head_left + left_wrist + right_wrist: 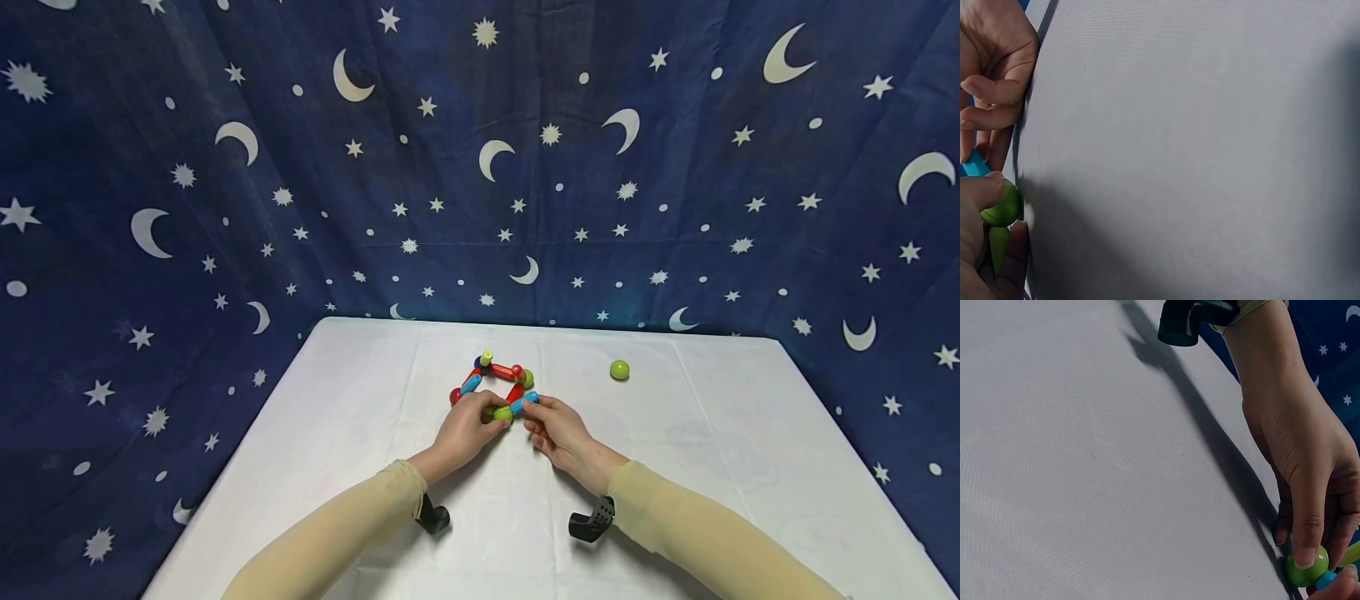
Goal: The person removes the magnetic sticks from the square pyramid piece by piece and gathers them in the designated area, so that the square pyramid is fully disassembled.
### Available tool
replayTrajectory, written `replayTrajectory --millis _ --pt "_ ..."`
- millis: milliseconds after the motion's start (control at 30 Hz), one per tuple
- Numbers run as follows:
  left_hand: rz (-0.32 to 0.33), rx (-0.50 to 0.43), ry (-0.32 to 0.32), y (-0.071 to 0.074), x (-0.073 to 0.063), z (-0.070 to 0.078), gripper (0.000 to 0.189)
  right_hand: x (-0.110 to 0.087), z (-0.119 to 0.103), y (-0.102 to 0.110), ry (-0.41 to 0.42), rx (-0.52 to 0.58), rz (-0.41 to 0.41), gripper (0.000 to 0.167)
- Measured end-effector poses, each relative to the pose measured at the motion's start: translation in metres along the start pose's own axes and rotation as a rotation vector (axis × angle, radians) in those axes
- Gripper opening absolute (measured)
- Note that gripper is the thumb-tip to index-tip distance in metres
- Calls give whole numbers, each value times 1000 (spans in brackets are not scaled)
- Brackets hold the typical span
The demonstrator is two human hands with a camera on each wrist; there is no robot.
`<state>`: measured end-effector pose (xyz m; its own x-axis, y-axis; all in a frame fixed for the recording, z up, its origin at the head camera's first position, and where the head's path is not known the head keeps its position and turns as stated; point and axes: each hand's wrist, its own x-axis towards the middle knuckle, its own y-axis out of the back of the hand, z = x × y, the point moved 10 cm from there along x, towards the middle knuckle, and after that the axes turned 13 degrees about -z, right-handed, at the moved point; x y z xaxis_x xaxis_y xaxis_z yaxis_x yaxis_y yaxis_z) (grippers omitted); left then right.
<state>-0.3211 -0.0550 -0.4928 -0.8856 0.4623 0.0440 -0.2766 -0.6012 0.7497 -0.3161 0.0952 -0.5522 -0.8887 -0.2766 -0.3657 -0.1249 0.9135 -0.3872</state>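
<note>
A ring of magnetic sticks and balls lies mid-table. My left hand [468, 425] pinches a green ball [1002, 205] at its near side, thumb on the ball [1304, 570]. A green stick [999, 247] meets that ball beside the left fingers. My right hand [562, 433] pinches a blue stick [523, 402] whose end is right at the green ball. From there a red stick [514, 393] runs back to another green ball [528, 379]. Farther round are a red stick [502, 372], a dark blue ball [480, 363], another blue stick [471, 383] and a red ball [455, 397].
A loose green ball [619, 369] lies on the white-covered table [697, 433] to the right of the ring. A yellow-green stick [487, 358] stands up at the ring's back corner. A dark blue curtain [450, 167] with moons and stars hangs behind and beside the table.
</note>
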Motion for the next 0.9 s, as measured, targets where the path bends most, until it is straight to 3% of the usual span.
replayTrajectory --millis 267,500,700,900 --pt "-2 6 -5 1 -1 2 26 -5 -2 -1 -17 -40 -33 31" --pt "-19 -44 0 0 -2 -2 27 -18 -17 20 -26 -152 -16 37" --pt "-60 -45 -16 -2 -3 -4 26 -38 -44 61 -7 -325 -23 50" --pt "-96 -65 -23 0 -3 -7 24 -48 -71 119 -23 -620 43 59"
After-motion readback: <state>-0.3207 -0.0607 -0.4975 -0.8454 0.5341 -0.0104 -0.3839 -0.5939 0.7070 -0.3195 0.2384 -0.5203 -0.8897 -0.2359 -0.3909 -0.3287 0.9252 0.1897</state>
